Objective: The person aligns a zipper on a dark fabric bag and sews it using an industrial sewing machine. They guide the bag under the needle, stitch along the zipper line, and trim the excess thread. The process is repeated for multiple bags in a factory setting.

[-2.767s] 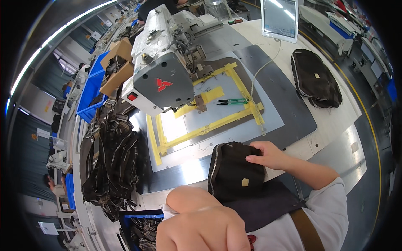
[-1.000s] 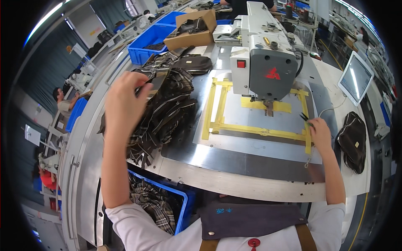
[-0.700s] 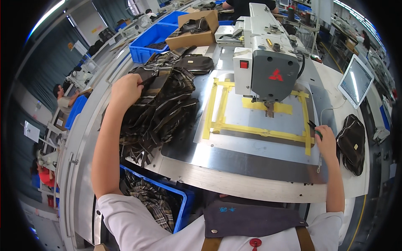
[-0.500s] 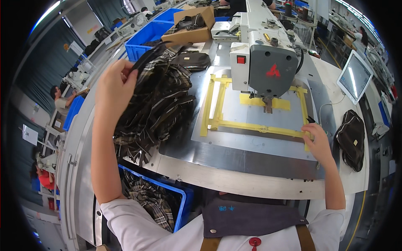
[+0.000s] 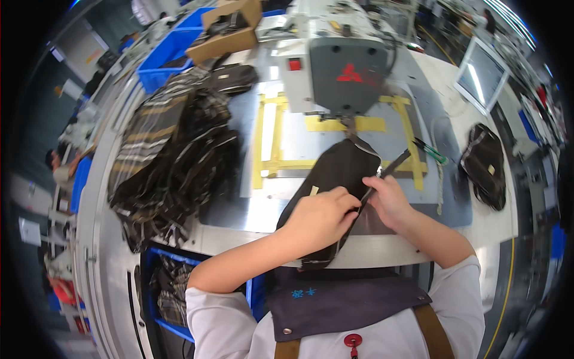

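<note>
While both hands grip it, a dark pouch (image 5: pixel 338 170) slants over the table's front

Because its long axis runs from lower left to upper right, the pouch points its far end toward the needle area of the sewing machine (image 5: pixel 348 75), and its near end reaches the front edge of the white table (image 5: pixel 397 257). A pale zip follows its right side, and a small cream label sits at its left side. The left hand (image 5: pixel 321 220) lies across the pouch's middle, fingers curled in and pinching near the zip edge. The right hand (image 5: pixel 390 200) closes thumb and fingers at the right edge, where a narrow dark strip (image 5: pixel 397 161) sticks out toward the upper right.

Bare metal plate (image 5: pixel 251 206) shows between the pouch and a heap of plaid and dark pieces (image 5: pixel 197 161) on the left. On the right, a green-handled tool (image 5: pixel 431 151) lies just beyond the strip, near the yellow tape frame (image 5: pixel 259 143); a second dark pouch (image 5: pixel 484 167) rests farther out, well apart.

The left hand hides the pouch's middle, and the right fingertips are partly out of sight. Motion blur softens the scene; whether the pouch touches the plate, or the strip joins it, cannot be told.
</note>
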The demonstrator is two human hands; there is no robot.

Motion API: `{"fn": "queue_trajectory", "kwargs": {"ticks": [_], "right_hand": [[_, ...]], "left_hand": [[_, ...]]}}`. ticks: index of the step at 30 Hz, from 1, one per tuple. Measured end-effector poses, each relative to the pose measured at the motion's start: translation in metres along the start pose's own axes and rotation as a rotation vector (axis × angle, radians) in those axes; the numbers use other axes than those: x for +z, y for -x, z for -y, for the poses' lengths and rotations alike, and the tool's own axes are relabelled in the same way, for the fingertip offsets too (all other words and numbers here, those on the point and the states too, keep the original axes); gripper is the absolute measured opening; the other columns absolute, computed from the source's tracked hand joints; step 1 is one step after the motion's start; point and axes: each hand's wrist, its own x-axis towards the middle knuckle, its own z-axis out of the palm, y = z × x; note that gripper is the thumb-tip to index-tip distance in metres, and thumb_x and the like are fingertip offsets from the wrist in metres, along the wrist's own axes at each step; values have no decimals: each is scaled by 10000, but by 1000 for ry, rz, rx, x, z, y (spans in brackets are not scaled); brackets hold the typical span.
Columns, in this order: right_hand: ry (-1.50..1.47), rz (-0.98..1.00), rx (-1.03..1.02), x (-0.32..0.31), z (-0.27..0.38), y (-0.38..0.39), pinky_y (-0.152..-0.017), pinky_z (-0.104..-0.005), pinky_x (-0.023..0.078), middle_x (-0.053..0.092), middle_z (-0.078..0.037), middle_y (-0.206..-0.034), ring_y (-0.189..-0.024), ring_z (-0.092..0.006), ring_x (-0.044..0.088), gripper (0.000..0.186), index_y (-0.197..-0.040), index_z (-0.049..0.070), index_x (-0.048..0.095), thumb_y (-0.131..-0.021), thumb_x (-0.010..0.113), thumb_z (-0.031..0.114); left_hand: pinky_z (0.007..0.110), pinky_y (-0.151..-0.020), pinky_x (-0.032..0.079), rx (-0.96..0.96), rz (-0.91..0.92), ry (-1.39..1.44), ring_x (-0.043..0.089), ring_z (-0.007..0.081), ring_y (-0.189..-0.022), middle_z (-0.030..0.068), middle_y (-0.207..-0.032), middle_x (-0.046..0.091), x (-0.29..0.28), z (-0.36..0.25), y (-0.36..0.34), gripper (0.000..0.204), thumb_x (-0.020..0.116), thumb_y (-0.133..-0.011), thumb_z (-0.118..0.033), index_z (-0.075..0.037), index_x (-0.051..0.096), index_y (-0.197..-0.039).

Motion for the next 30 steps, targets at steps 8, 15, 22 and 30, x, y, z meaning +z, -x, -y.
{"fn": "queue_trajectory", "kwargs": {"ticks": [8,15,22,30], "right_hand": [[1054,333,-143,-43,40,-30,-673,-334,458,628,-117,-807,-731,-208,594,261,-965,-48,594,-895,542,197],[1105,368,-105,-31,43,-41,-728,-335,449,628,-136,-853,-786,-176,572,307,-971,-45,588,-940,522,253],[1003,397,-11,-61,29,-42,-642,-349,434,580,-139,-720,-668,-188,550,377,-910,-70,586,-951,512,297],[1059,433,1,-42,32,-53,-654,-346,440,600,-108,-727,-685,-190,562,393,-907,-59,609,-954,508,317]], "left_hand": [[354,-826,491,-136,-37,230,628,291,-918,123,-1002,643,26,57,-61,387,774,-742,-219,-17,639,-1044],[292,-690,495,-168,-139,402,643,211,-767,76,-856,634,47,71,-73,181,718,-768,-115,-8,621,-876],[280,-709,506,-423,-349,801,635,134,-738,48,-804,636,21,110,-69,53,586,-846,-62,-13,598,-828],[221,-621,479,-447,4,621,584,80,-646,27,-708,643,41,87,-74,229,786,-768,-184,-15,671,-871]]}}
